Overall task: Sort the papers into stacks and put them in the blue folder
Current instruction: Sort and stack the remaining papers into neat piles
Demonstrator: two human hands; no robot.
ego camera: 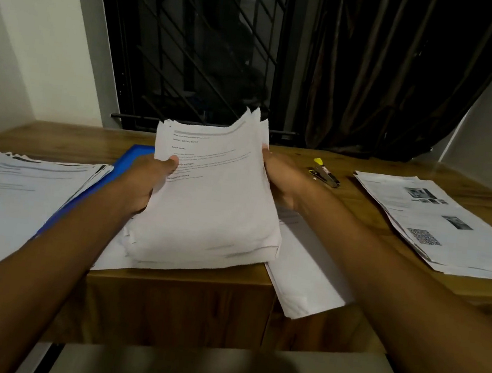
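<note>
- Squaring the thick wad of papers looks like the step in hand: tap its lower edge on the wooden desk until the ragged top corners line up.
- Blue folder lies flat behind the left arm, partly under a fanned text stack; slide the wad there once even.
- Picture-printed stack sits well apart at the right.
- Left hand and right hand clasp the wad's side edges, fingers curled round it, tilted above loose sheets.
</note>
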